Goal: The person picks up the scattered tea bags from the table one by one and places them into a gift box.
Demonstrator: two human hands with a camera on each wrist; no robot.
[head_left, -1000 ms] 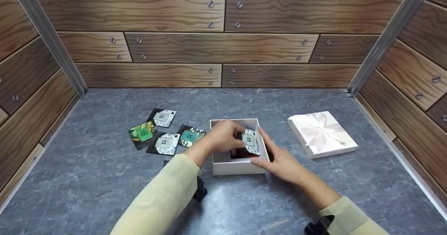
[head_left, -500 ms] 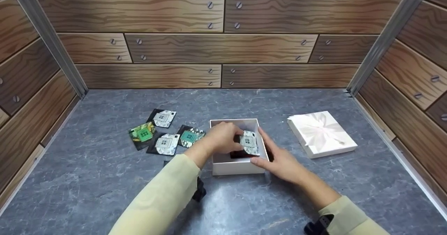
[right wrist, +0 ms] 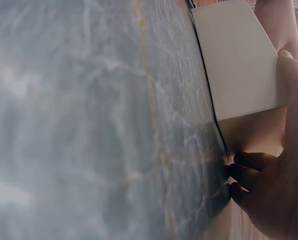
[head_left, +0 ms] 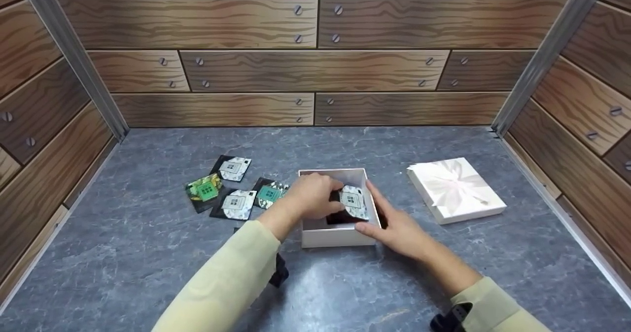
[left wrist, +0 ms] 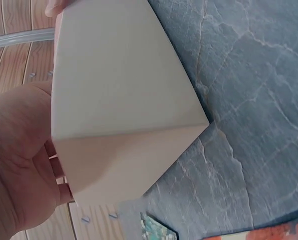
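Observation:
A white open box (head_left: 338,238) stands at the middle of the table. My left hand (head_left: 315,195) reaches in over its left wall, thumb and forefinger at the left edge of a flat square card (head_left: 353,201) with black and silver-white print. The card lies toward the right side inside the box; what lies beneath it is mostly hidden. My right hand (head_left: 399,231) grips the box's near right corner, thumb on the front rim and fingers along the outer right wall. In the right wrist view, those fingers (right wrist: 246,175) curl low by the box's side wall (right wrist: 243,60).
Several similar cards lie left of the box: a silver one (head_left: 233,167) behind, a green one (head_left: 204,191), another silver one (head_left: 235,203) and a teal one (head_left: 269,193). A white lid (head_left: 456,189) with a ribbon bow sits at the right. Wood-patterned walls (head_left: 315,70) enclose the table.
The silver card in the box has settled lower and flatter, with my left fingers still at its edge. My right hand keeps its place on the box. The head view has shifted slightly.

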